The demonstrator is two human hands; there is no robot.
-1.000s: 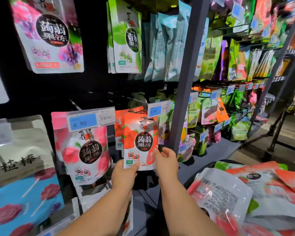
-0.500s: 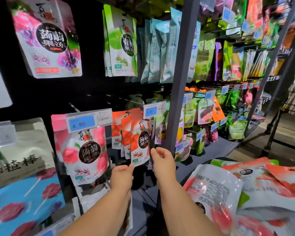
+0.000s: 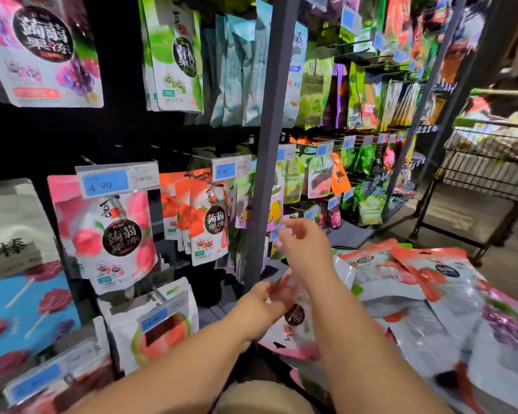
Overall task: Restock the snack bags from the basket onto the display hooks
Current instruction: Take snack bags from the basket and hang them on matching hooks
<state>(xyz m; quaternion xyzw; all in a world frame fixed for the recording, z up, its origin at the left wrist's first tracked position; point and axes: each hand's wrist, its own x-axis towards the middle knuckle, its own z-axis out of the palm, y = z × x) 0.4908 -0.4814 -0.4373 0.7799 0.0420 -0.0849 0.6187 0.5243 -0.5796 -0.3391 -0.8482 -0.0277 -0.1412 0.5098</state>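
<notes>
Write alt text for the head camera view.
A person's left hand grips a blurred red-and-white snack bag below hooks of hanging red bags, while the right hand hovers open above it. Loose bags lie piled at right.

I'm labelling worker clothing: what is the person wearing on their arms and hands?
Nothing visible: the left forearm and right forearm are bare, no sleeves in view. The left hand and right hand are ungloved, with no watch, bracelet or ring discernible, though blur softens the fingers.

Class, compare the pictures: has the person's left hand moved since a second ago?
Yes. The left hand has dropped down and right, off the hanging strawberry bag, towards the grey post, gripping a loose bag.
</notes>
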